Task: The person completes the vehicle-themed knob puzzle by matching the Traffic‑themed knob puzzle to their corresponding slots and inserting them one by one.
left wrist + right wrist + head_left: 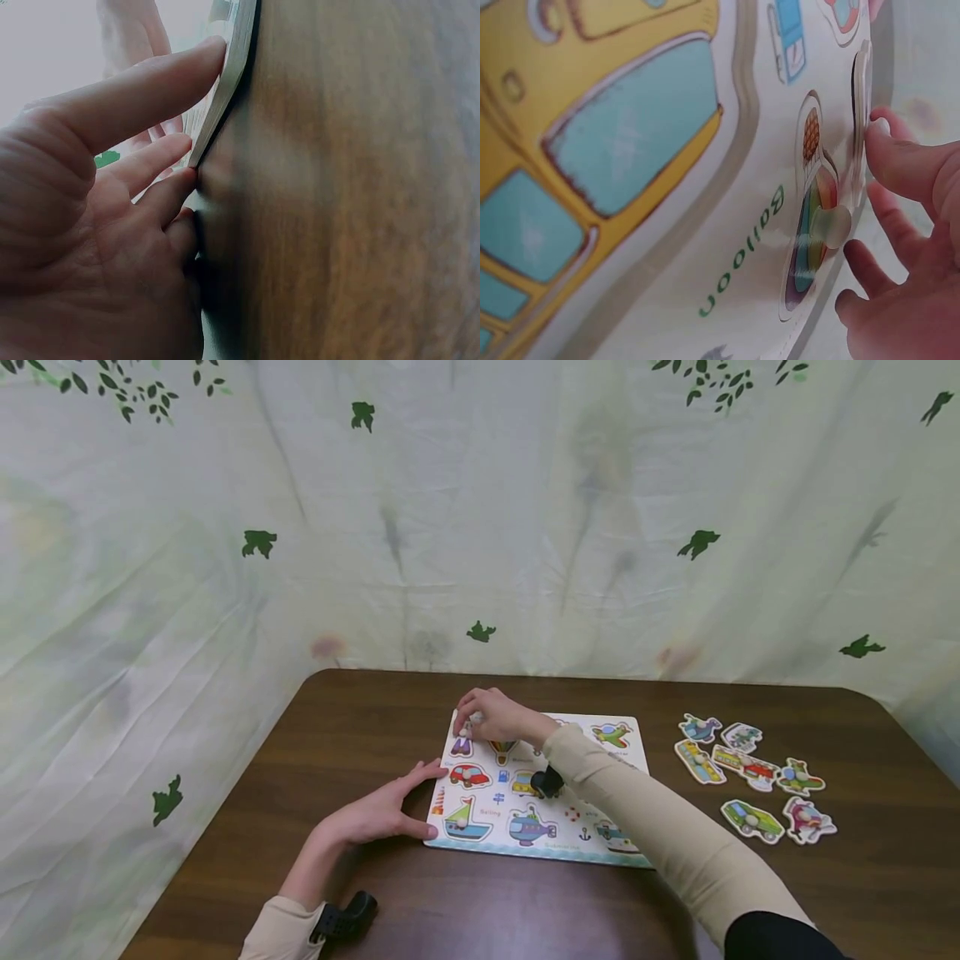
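Observation:
A white wooden puzzle board (495, 852) with printed vehicles lies on the table. At its far left corner my right hand (491, 717) pinches a purple-and-white puzzle piece (462, 745). In the right wrist view the piece (860, 112) appears edge-on, close over the board, under the thumb (907, 161). Beside it sits a knobbed hot-air balloon piece (814, 225). My left hand (382, 806) rests against the board's left edge, thumb near the front corner and fingers spread farther back. The left wrist view shows the thumb (165, 86) touching the board's edge (229, 97).
Red car (469, 776), sailboat (467, 822), submarine (531, 827) and green airplane (612, 734) pictures show on the board. My right forearm covers part of it. Several loose vehicle pieces lie to the right, among them a green truck (752, 822) and a yellow bus (700, 762).

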Action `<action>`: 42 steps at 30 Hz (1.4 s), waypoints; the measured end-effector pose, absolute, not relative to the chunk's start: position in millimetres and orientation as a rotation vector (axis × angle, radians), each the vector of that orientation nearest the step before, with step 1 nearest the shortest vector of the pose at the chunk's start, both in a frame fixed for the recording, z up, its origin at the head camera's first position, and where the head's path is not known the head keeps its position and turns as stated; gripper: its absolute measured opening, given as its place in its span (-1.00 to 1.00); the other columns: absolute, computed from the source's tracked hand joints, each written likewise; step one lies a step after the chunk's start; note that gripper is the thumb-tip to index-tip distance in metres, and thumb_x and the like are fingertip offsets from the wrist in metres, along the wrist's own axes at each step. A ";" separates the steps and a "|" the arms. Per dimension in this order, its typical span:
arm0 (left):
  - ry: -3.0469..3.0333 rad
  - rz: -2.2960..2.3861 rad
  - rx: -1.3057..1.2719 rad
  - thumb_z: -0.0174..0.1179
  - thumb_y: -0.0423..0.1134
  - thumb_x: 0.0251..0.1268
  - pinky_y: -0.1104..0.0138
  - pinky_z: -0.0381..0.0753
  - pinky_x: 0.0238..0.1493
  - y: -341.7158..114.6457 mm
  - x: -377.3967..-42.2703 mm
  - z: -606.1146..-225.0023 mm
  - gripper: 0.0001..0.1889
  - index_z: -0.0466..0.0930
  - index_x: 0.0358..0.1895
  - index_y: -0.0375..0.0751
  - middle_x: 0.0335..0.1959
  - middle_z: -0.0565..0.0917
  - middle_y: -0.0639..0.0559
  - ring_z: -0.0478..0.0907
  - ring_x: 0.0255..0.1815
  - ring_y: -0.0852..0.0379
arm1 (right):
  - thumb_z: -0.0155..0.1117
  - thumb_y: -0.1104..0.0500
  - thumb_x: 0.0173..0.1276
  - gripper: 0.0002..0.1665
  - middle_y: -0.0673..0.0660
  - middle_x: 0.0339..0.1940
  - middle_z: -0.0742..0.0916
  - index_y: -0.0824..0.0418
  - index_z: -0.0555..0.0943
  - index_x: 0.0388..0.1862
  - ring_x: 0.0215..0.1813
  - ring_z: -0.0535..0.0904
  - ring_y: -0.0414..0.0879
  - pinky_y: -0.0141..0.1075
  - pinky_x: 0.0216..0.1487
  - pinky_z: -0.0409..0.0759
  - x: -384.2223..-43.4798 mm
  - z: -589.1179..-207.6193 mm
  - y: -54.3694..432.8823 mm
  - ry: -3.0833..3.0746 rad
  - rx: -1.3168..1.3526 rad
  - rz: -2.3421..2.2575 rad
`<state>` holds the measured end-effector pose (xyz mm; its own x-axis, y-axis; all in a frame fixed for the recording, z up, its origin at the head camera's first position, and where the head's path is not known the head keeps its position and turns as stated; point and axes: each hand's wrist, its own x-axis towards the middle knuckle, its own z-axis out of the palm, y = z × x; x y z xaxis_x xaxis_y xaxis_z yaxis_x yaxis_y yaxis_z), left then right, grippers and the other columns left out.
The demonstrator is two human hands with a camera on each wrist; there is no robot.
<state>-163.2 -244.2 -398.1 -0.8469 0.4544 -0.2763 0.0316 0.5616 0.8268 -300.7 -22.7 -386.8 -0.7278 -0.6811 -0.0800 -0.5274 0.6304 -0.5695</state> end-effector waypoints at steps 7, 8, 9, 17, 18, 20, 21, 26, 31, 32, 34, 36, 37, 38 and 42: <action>2.332 1.222 0.395 0.46 -0.24 0.10 -0.25 -0.17 0.38 -244.4 -162.7 -398.5 -0.11 0.19 0.51 -0.07 0.58 -0.17 -0.31 -0.28 0.56 -0.27 | 0.25 0.19 0.44 -0.83 0.06 0.30 0.49 -0.06 0.75 -0.19 0.39 0.20 0.06 0.00 0.37 0.14 -302.1 -389.5 -23.8 2.562 -0.982 -0.758; 2.332 1.221 0.394 0.46 -0.24 0.10 -0.25 -0.17 0.38 -244.4 -162.7 -398.5 -0.11 0.19 0.51 -0.07 0.58 -0.16 -0.31 -0.29 0.57 -0.27 | 0.25 0.19 0.43 -0.82 0.06 0.30 0.49 -0.06 0.75 -0.19 0.39 0.20 0.07 0.00 0.37 0.13 -302.0 -389.4 -23.9 2.565 -0.984 -0.755; 2.332 1.221 0.393 0.46 -0.23 0.10 -0.25 -0.17 0.38 -244.5 -162.8 -398.6 -0.11 0.19 0.51 -0.07 0.58 -0.16 -0.31 -0.29 0.57 -0.27 | 0.25 0.20 0.43 -0.82 0.07 0.31 0.49 -0.06 0.75 -0.19 0.39 0.20 0.08 0.01 0.38 0.13 -302.0 -389.4 -24.0 2.566 -0.986 -0.754; 2.329 1.225 0.374 0.46 -0.22 0.10 -0.24 -0.19 0.39 -243.6 -163.1 -399.1 -0.12 0.20 0.51 -0.05 0.58 -0.16 -0.29 -0.30 0.57 -0.25 | 0.27 0.20 0.41 -0.79 0.05 0.38 0.45 -0.06 0.74 -0.09 0.47 0.11 0.10 0.05 0.41 0.07 -302.4 -387.1 -18.2 2.574 -0.981 -0.763; 2.329 1.222 0.375 0.46 -0.21 0.10 -0.24 -0.19 0.39 -243.5 -163.2 -399.4 -0.12 0.20 0.51 -0.04 0.58 -0.16 -0.29 -0.30 0.57 -0.25 | 0.27 0.21 0.41 -0.78 0.06 0.39 0.45 -0.04 0.74 -0.07 0.48 0.13 0.11 0.06 0.41 0.08 -302.7 -386.7 -16.4 2.570 -0.991 -0.779; 2.329 1.220 0.377 0.46 -0.21 0.10 -0.24 -0.19 0.39 -243.5 -163.6 -399.9 -0.12 0.20 0.51 -0.04 0.58 -0.16 -0.29 -0.30 0.57 -0.25 | 0.28 0.23 0.40 -0.76 0.07 0.38 0.46 -0.01 0.73 -0.04 0.46 0.18 0.09 0.03 0.40 0.13 -303.7 -385.7 -12.3 2.566 -1.019 -0.818; 2.329 1.219 0.379 0.46 -0.21 0.10 -0.24 -0.19 0.39 -243.5 -163.8 -400.0 -0.12 0.20 0.51 -0.04 0.58 -0.16 -0.29 -0.30 0.57 -0.25 | 0.28 0.24 0.40 -0.76 0.09 0.38 0.47 0.01 0.73 -0.03 0.45 0.21 0.07 0.01 0.40 0.17 -303.8 -384.7 -10.0 2.563 -1.026 -0.843; 2.334 1.214 0.381 0.47 -0.20 0.09 -0.22 -0.19 0.40 -245.0 -165.0 -400.9 -0.11 0.20 0.50 -0.04 0.59 -0.16 -0.27 -0.30 0.57 -0.23 | 0.27 0.21 0.42 -0.76 0.16 0.39 0.47 0.11 0.71 0.03 0.42 0.30 0.02 0.00 0.35 0.28 -298.6 -375.8 3.2 2.533 -1.013 -0.992; 2.351 1.198 0.400 0.47 -0.19 0.08 -0.21 -0.18 0.40 -245.3 -165.6 -400.9 -0.11 0.21 0.50 -0.05 0.59 -0.13 -0.26 -0.30 0.57 -0.22 | 0.29 0.06 0.42 -0.72 0.11 0.36 0.50 0.11 0.70 0.03 0.41 0.32 0.01 0.00 0.34 0.28 -283.5 -364.9 16.6 2.579 -0.998 -1.048; 2.354 1.197 0.399 0.47 -0.19 0.08 -0.20 -0.18 0.40 -245.1 -165.6 -401.0 -0.11 0.21 0.50 -0.05 0.59 -0.12 -0.25 -0.30 0.58 -0.22 | 0.30 0.04 0.41 -0.71 0.09 0.34 0.52 0.11 0.70 0.02 0.39 0.33 0.01 -0.01 0.33 0.29 -280.1 -363.0 19.2 2.598 -1.008 -1.049; 2.356 1.194 0.406 0.47 -0.19 0.09 -0.21 -0.18 0.40 -244.8 -165.3 -400.6 -0.12 0.21 0.50 -0.07 0.59 -0.12 -0.25 -0.30 0.57 -0.23 | 0.32 0.00 0.39 -0.70 0.06 0.31 0.54 0.10 0.71 0.01 0.37 0.35 -0.02 -0.03 0.32 0.31 -274.2 -360.8 24.5 2.639 -1.030 -1.044; 2.356 1.199 0.412 0.47 -0.19 0.09 -0.21 -0.18 0.40 -244.4 -164.8 -400.1 -0.12 0.21 0.50 -0.08 0.59 -0.11 -0.26 -0.30 0.57 -0.23 | 0.33 -0.02 0.38 -0.70 0.03 0.27 0.57 0.09 0.71 0.00 0.34 0.38 -0.05 -0.05 0.30 0.33 -268.3 -358.7 30.1 2.671 -1.045 -1.049; 2.355 1.199 0.417 0.46 -0.19 0.09 -0.22 -0.18 0.40 -244.3 -164.8 -400.1 -0.12 0.20 0.50 -0.09 0.58 -0.11 -0.26 -0.30 0.57 -0.24 | 0.33 -0.02 0.38 -0.70 0.03 0.26 0.58 0.09 0.71 -0.01 0.33 0.39 -0.05 -0.05 0.29 0.33 -265.5 -357.8 33.3 2.682 -1.049 -1.056; 2.355 1.199 0.421 0.46 -0.20 0.09 -0.22 -0.18 0.40 -244.2 -164.8 -400.0 -0.12 0.20 0.50 -0.10 0.58 -0.11 -0.27 -0.30 0.57 -0.25 | 0.33 -0.01 0.38 -0.71 0.03 0.25 0.58 0.09 0.71 -0.01 0.32 0.39 -0.05 -0.05 0.29 0.33 -262.7 -357.0 36.7 2.689 -1.050 -1.069; 2.353 1.206 0.412 0.47 -0.20 0.08 -0.21 -0.19 0.40 -243.3 -165.1 -400.6 -0.12 0.21 0.50 -0.10 0.59 -0.11 -0.25 -0.30 0.57 -0.22 | 0.32 0.02 0.40 -0.77 0.04 0.23 0.59 0.06 0.71 -0.05 0.31 0.39 -0.04 -0.02 0.28 0.33 -251.8 -354.3 52.1 2.729 -1.055 -1.092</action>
<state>-165.1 -243.3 -400.6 -0.8488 0.4583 -0.2635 0.0539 0.5708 0.8193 -251.8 52.1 -354.3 -0.7715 -0.5968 0.2203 -0.5842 0.5273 -0.6170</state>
